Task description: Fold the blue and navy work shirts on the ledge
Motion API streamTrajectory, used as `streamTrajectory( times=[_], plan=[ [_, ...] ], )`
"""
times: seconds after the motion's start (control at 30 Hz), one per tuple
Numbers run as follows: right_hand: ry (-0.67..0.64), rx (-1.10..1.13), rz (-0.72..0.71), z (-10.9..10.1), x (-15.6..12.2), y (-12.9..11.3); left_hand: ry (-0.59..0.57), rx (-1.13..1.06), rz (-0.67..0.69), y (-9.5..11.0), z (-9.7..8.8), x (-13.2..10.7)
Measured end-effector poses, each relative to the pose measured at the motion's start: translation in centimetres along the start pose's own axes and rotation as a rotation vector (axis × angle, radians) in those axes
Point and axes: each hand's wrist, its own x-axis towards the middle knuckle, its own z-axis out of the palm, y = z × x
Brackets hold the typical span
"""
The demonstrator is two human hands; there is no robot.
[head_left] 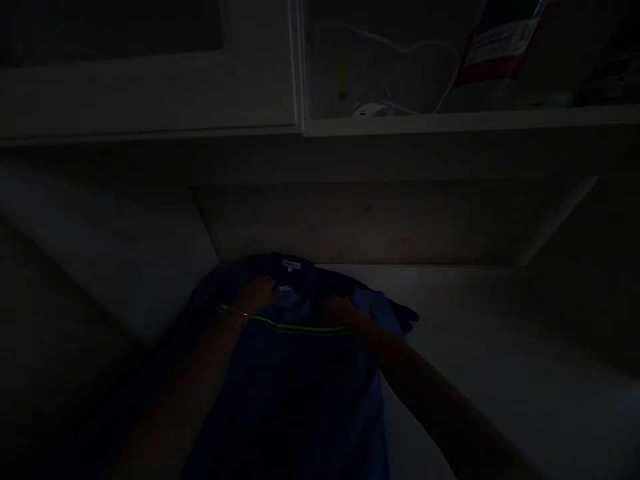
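A dark blue jacket [310, 373] with a thin yellow-green stripe lies spread out before me, its neck end away from me. Inside the collar a small label [291, 265] shows. My left hand [260, 291], with a thin bracelet at the wrist, is closed on the cloth left of the neck opening. To the right of that opening, my right hand [336, 308] also grips the jacket, its fingertips hidden in the dark folds. The picture is very dark, so finger detail is faint.
The jacket lies on a pale surface [470, 340] inside a recess with a patterned back panel [380, 220]. Overhead hangs a cabinet door [150, 100] and an open shelf [450, 122]. On the shelf are a white cable [400, 48] and a red-edged packet [503, 43].
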Motion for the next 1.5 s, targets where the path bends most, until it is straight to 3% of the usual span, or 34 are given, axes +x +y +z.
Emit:
streamTrajectory(
  times=[0.1,0.2,0.3,0.43,0.57,0.67,0.8,0.9,1.0,1.1,1.17,1.23,1.3,1.4,1.5],
  plan=[
    [-0.055,-0.045,-0.039,1.3,-0.3,0.4,-0.118,-0.003,-0.011,-0.9,1.6,-0.1],
    [0.005,-0.064,-0.032,0.0,-0.3,1.0,-0.129,-0.014,-0.039,-1.9,0.8,0.4],
    [0.136,-0.064,0.016,-2.7,0.3,1.4,0.003,-0.033,-0.11,-2.5,-1.3,1.7],
    [0.431,0.012,0.143,-4.9,1.6,1.1,0.258,-0.078,-0.201,-2.3,-2.9,3.7],
    [0.386,0.1,0.308,-4.5,2.5,0.1,0.241,-0.16,-0.092,-0.9,-0.8,4.7],
    [0.379,0.111,0.327,-3.5,1.4,-0.5,0.22,-0.196,0.044,0.2,1.4,3.5],
    [0.423,0.096,0.104,-1.8,-4.6,-1.1,0.218,-0.229,0.103,1.6,2.5,-2.0],
    [0.384,0.124,-0.002,0.3,-11.9,-2.2,0.167,-0.261,0.115,2.7,2.5,-9.4],
    [0.285,0.171,-0.044,3.7,-18.9,-4.0,0.152,-0.206,0.099,3.2,3.2,-18.2],
    [0.118,0.236,-0.139,7.7,-23.2,-5.9,0.094,-0.07,-0.025,2.9,5.7,-25.7],
    [0.052,0.265,-0.174,9.7,-24.2,-6.9,-0.004,0.019,-0.114,2.3,7.9,-28.9],
    [0.032,0.276,-0.177,10.6,-24.3,-7.4,-0.079,0.082,-0.129,1.9,9.5,-30.4],
    [0.017,0.28,-0.193,10.3,-24.2,-7.5,-0.101,0.112,-0.111,1.7,10.0,-30.6],
    [0.017,0.35,-0.223,8.6,-24.6,-6.6,-0.05,0.087,-0.172,2.5,8.9,-30.1],
    [0.172,0.53,-0.024,7.2,-26.3,-3.3,0.057,-0.07,-0.203,4.2,7.4,-30.2]
  ],
)
